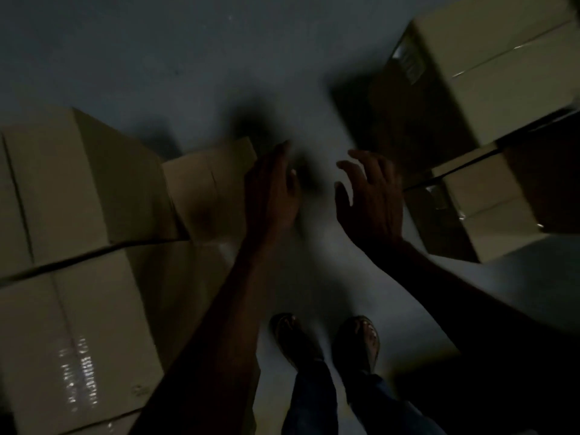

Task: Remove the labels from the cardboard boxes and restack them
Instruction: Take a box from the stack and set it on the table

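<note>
Both hands, left hand [272, 189] and right hand [370, 196], hang empty with fingers extended between the left boxes [84, 189] and right boxes [489, 67], touching neither.

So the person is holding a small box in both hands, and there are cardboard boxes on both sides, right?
Not quite. The head view shows the left hand and the right hand holding nothing, fingers relaxed, above the floor. The rest is right: the left boxes and the right boxes stand on either side.
</note>
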`<state>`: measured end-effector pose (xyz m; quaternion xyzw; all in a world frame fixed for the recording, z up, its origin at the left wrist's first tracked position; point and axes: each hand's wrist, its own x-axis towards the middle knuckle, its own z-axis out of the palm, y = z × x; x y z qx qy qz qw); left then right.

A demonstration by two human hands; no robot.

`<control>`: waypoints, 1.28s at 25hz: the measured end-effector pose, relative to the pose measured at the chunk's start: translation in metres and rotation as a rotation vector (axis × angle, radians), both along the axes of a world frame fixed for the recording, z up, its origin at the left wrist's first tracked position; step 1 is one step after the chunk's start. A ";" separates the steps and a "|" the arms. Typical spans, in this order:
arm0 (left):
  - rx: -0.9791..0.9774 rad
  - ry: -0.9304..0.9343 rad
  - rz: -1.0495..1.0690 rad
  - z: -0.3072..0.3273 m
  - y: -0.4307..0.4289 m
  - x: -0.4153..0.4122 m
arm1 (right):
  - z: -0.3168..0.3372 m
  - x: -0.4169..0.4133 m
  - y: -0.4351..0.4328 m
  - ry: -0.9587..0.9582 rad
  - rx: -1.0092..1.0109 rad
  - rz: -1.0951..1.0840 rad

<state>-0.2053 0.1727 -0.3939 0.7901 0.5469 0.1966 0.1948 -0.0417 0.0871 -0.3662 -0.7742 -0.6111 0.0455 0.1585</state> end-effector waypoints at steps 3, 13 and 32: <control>0.006 -0.096 -0.160 0.067 -0.002 0.050 | 0.072 0.030 -0.023 -0.057 0.023 -0.116; -0.125 -0.026 -0.468 0.186 0.012 0.183 | 0.175 0.129 -0.056 0.154 -0.059 -0.560; -0.544 0.324 -0.747 0.081 0.213 0.400 | 0.061 0.251 0.102 0.831 -0.027 -1.406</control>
